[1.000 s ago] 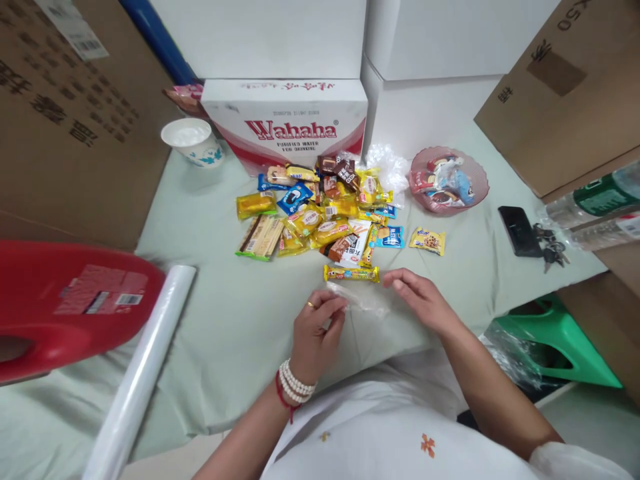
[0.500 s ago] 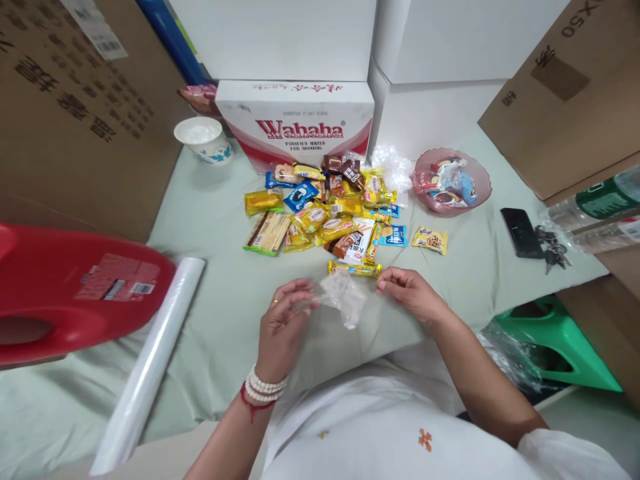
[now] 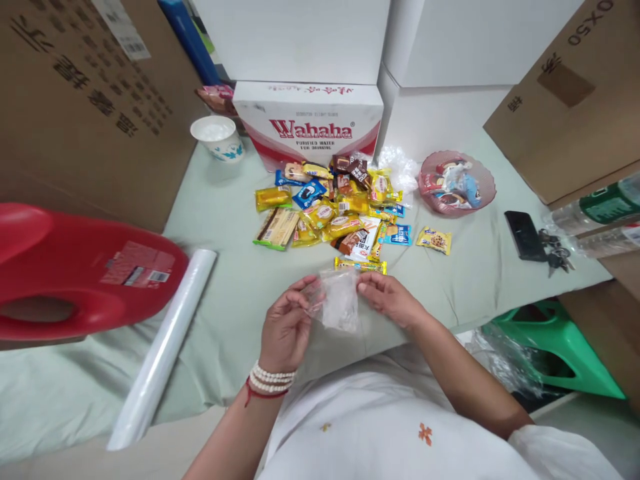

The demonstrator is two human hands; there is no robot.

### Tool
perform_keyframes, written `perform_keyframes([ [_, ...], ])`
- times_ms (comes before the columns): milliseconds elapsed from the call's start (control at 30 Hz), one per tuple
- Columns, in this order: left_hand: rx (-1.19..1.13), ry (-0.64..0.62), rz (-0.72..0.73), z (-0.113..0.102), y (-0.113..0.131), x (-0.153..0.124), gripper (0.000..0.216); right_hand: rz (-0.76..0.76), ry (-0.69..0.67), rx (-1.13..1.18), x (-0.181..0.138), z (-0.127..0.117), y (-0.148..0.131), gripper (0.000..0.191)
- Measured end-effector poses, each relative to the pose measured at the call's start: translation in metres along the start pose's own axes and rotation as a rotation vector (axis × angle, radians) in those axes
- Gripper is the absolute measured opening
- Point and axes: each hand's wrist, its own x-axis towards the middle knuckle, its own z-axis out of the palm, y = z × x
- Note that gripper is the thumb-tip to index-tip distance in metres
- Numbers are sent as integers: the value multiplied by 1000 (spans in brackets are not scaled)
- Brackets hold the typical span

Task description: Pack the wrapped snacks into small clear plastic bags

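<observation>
A small clear plastic bag [image 3: 340, 303] hangs between my two hands above the pale green cloth. My left hand [image 3: 287, 327] pinches its left top edge, fingers closed. My right hand [image 3: 387, 299] pinches its right top edge, fingers closed too. Just beyond the bag lies a long yellow snack bar [image 3: 361, 266]. Behind it sits a heap of wrapped snacks [image 3: 335, 210] in yellow, blue and brown packets. A lone yellow cookie packet [image 3: 434, 240] lies to the heap's right.
A pink glass dish [image 3: 487, 192] holding snacks stands at the back right, with a black phone [image 3: 523, 235] and keys [image 3: 557, 257] beside it. A white Wahaha box [image 3: 310, 123], a paper cup [image 3: 217, 138], a plastic film roll [image 3: 163, 348], a red stool [image 3: 75, 273] and cardboard boxes [image 3: 85, 100] surround the cloth.
The clear bag has been lifted off the cloth and now hangs upright between both hands. My hands have come closer together and the view has shifted slightly.
</observation>
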Motion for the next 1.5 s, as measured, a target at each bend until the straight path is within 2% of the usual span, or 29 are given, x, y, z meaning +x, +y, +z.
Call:
perform_keyframes([
  [100, -125, 19, -91, -4, 0, 3, 17, 52, -97, 158, -3, 4, -5, 52],
  [200, -162, 15, -139, -5, -4, 5, 17, 69, -178, 146, -3, 11, -7, 52],
  [267, -168, -7, -149, -6, -4, 5, 18, 53, -130, 125, -1, 16, -5, 42],
  [333, -175, -18, -133, -8, -3, 6, 19, 25, -60, 119, 1, 17, -3, 42],
  [400, -164, 6, -101, -14, 0, 5, 18, 27, -29, 116, 1, 15, 0, 44],
  [467, -124, 58, -62, -19, 3, 2, 31, 23, 3, 77, 2, 10, 3, 44],
  [533, -20, 136, -14, -21, 4, -1, 41, -17, 61, -14, 2, 6, 6, 40],
  [633, 298, 215, 54, -13, 0, -3, 59, -80, 115, -155, 2, 8, 4, 34],
  [700, 488, 190, 58, -4, -5, 0, 82, -95, 114, -201, 0, 13, 0, 31],
  [767, 563, 100, 30, 5, -9, 6, 86, -118, 102, -220, -3, 18, -7, 30],
  [833, 572, 31, 4, 13, -13, 12, 59, -138, 67, -197, -8, 21, -14, 31],
  [900, 551, 39, -8, 18, -15, 18, 29, -137, 36, -106, -14, 19, -18, 34],
  [933, 533, 67, -4, 21, -16, 19, 22, -139, 39, -50, -16, 16, -19, 35],
  [1000, 491, 122, 16, 24, -16, 20, 21, -153, 79, 16, -19, 11, -17, 35],
  [1100, 429, 118, 37, 28, -18, 17, 24, -129, 108, 20, -17, 8, -9, 43],
  [1200, 399, 33, 11, 27, -20, 13, 31, -7, 17, 118, -10, 10, -2, 66],
  [1267, 398, -27, -5, 24, -22, 11, 37, 64, -70, 257, -5, 11, 0, 72],
  [1367, 414, -56, 27, 20, -21, 9, 53, 65, -111, 393, 1, 10, -4, 70],
  [1500, 550, -71, 44, 19, -17, 4, 80, 8, -61, 223, 7, 15, -10, 52],
])
